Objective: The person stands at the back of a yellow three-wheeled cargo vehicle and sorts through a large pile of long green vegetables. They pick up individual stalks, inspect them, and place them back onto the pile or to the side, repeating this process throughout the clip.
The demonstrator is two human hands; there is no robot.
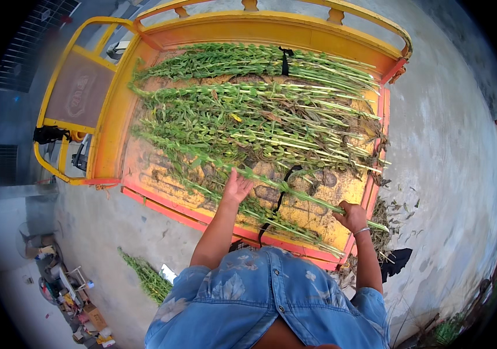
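Note:
My right hand [353,217] grips the pale lower end of a long leafy plant stalk [303,195], which slants up to the left across the cargo bed. Palm up and fingers apart, my left hand [237,187] is at the stalk's middle; whether it bears any weight is hard to tell. Below the held stalk, a few cut stalks [285,225] lie along the bed's near edge. A black cloth strip [280,198] runs across the bed under the held stalk. Beyond my hands lies a broad heap of green stalks [239,118], cut ends to the right.
The yellow cargo bed [159,176] has a raised far side wall [253,28] and a tubular frame [43,102] at left. At the back, a bundle [218,59] is bound with a black strip [284,63]. Dry leaves and black cloth [396,263] lie on the concrete; another plant bundle [146,275] lies lower left.

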